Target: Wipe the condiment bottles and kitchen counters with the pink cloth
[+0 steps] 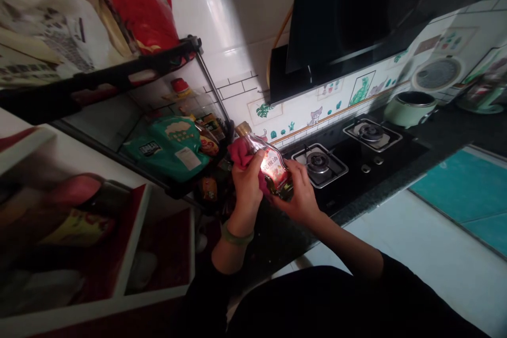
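Note:
In front of me, above the counter, I hold a glass oil bottle [276, 165] tilted, its gold cap [243, 129] pointing up and to the left. A light label with red and dark print covers its front. My left hand [249, 182] presses a crumpled dark pink cloth [239, 152] against the bottle's neck and side. Around the bottle's lower end, the fingers of my right hand [300, 190] are closed on the glass. Part of the cloth is hidden behind my left hand and the bottle.
Right of the bottle lies a black gas hob with two burners [318, 162], and a green pot [411, 108] stands beyond. A dark range hood [356, 16] hangs above. At left, a black rack [158, 66] holds food bags, with a white shelf unit [132, 240] below.

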Demonstrator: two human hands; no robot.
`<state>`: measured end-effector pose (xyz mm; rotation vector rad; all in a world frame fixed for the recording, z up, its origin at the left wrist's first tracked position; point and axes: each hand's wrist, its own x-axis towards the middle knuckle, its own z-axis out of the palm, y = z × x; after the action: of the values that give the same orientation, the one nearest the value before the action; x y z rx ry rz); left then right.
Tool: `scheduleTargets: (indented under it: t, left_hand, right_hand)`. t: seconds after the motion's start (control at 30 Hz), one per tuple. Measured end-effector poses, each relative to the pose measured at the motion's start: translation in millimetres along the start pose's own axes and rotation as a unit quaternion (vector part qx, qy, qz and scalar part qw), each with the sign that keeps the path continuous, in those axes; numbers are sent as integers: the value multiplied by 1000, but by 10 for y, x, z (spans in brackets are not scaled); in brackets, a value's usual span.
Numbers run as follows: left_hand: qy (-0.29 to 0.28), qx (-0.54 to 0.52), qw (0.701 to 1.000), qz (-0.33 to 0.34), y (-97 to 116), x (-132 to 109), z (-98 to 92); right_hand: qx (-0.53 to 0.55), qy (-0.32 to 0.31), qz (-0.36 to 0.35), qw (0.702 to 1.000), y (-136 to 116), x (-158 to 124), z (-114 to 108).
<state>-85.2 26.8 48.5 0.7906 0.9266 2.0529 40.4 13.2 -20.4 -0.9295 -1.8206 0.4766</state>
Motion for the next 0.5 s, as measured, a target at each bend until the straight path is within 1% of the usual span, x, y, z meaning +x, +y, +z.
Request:
scheduleTargets:
  t: [0.07, 0.13, 0.23, 0.3, 0.37, 0.5]
  left_hand:
    - [-5, 2, 1000, -9, -20, -24, -3]
    - [-8, 9, 1000, -18, -47, -58, -24]
    - [-17, 16, 998, -56, -95, -140, -73]
    - [-34, 14, 996, -86, -124, -210, -100]
    - [-55, 11, 994, -94, -150, -284, -122]
    - [-65, 37, 992, -105, -233, -422, -201]
  right_hand:
    - [10, -2, -5, 1000, -6, 28, 33]
    - [42, 4, 1, 999, 15, 54, 78]
    - [136, 17, 38, 990, 66, 110, 124]
    - [217, 20, 70, 973, 77, 162, 124]
    - [292, 23, 93, 952, 48, 226, 102]
    - [386, 49, 120, 913, -81, 363, 41]
